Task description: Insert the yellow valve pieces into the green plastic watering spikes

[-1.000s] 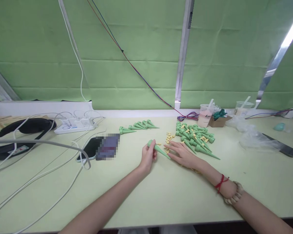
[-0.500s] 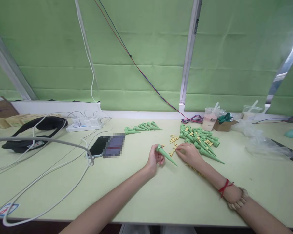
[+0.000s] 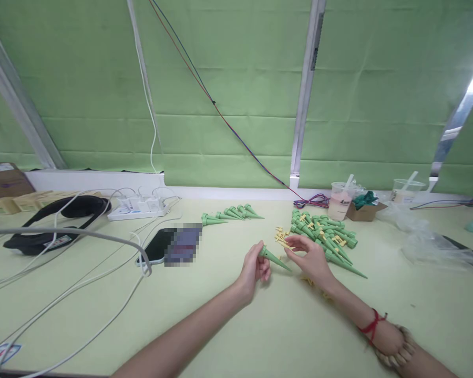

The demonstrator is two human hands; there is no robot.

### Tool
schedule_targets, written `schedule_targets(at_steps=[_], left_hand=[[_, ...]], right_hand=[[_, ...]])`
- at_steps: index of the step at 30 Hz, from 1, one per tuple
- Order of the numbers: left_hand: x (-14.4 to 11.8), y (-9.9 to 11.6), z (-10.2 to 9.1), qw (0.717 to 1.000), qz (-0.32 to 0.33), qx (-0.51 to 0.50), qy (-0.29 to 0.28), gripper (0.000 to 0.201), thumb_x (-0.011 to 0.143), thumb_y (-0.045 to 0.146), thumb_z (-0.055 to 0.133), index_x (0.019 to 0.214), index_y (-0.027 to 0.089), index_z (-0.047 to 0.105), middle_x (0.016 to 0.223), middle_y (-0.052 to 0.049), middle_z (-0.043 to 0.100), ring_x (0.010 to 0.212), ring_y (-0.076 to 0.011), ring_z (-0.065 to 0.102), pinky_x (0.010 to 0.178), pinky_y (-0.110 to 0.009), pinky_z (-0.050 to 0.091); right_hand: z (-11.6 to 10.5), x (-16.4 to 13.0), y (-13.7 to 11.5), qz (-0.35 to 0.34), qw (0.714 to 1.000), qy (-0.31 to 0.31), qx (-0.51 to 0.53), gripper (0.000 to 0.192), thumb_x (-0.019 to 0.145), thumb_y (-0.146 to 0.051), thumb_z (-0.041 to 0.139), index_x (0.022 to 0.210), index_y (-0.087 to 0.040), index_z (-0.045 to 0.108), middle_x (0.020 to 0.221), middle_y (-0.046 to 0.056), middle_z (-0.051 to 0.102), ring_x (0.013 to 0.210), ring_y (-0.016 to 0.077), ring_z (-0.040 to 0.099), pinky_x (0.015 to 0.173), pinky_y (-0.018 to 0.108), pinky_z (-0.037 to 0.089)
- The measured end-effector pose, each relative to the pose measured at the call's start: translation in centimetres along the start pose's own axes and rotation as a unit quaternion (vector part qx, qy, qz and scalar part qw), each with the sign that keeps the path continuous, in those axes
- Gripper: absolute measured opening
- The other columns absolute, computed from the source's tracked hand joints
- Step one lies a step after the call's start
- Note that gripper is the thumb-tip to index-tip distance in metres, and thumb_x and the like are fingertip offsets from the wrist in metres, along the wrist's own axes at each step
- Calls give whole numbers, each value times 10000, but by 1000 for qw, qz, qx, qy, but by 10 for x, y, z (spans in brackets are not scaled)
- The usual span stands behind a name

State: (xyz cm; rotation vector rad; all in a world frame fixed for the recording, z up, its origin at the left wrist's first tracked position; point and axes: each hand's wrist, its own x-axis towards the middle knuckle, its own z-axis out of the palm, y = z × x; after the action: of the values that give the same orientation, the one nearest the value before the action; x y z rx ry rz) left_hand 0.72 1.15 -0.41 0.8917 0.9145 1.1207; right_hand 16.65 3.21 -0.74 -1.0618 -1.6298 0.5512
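Note:
My left hand (image 3: 254,270) is closed round the wide head of a green plastic watering spike (image 3: 276,259), its tip angled down to the right. Just right of that tip, my right hand (image 3: 309,258) pinches a small yellow plastic piece (image 3: 285,245) between thumb and fingers. Behind the fingers lie loose yellow pieces (image 3: 279,234); several more show partly under the right forearm. A heap of green spikes (image 3: 319,228) sits beyond the right hand, some with yellow pieces among them. Farther left, several spikes (image 3: 236,212) lie in a row.
Two phones (image 3: 157,245), one blurred out, lie left of my hands. White cables (image 3: 120,304) loop across the table's left side near a black headband-like strap (image 3: 27,241) and a power strip (image 3: 137,210). Drink cups (image 3: 339,202), a small box (image 3: 360,212) and plastic bags (image 3: 429,244) stand at right.
My right hand has lifted from the loose yellow pieces with one between its fingers. My left hand still grips the spike, which has turned slightly. The camera view has tilted upward a little.

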Motion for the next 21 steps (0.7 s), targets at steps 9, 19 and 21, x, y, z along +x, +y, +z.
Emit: schedule_targets(at_steps=[9, 19, 21], left_hand=[[1, 2, 0, 999, -34, -19, 0, 460, 700, 651, 435, 627, 201, 367, 339, 90, 290, 282, -61, 279, 335, -184, 178], [3, 2, -2, 997, -35, -33, -55, 526, 716, 679, 366, 537, 186, 333, 414, 60, 310, 340, -62, 304, 334, -185, 178], [3, 1, -3, 998, -33, -31, -52, 530, 716, 686, 349, 548, 183, 359, 421, 58, 318, 339, -66, 316, 332, -187, 188]], right_hand=[[11, -9, -9, 82, 986, -47, 137, 289, 643, -337, 673, 859, -152, 622, 879, 80, 659, 770, 175, 628, 662, 288, 531], [2, -6, -13, 234, 956, -13, 176, 373, 583, -359, 715, 886, -158, 633, 974, 88, 664, 914, 205, 617, 794, 309, 493], [1, -6, -13, 251, 952, -13, 176, 384, 605, -367, 700, 927, -168, 635, 1029, 86, 649, 960, 210, 599, 768, 288, 492]])
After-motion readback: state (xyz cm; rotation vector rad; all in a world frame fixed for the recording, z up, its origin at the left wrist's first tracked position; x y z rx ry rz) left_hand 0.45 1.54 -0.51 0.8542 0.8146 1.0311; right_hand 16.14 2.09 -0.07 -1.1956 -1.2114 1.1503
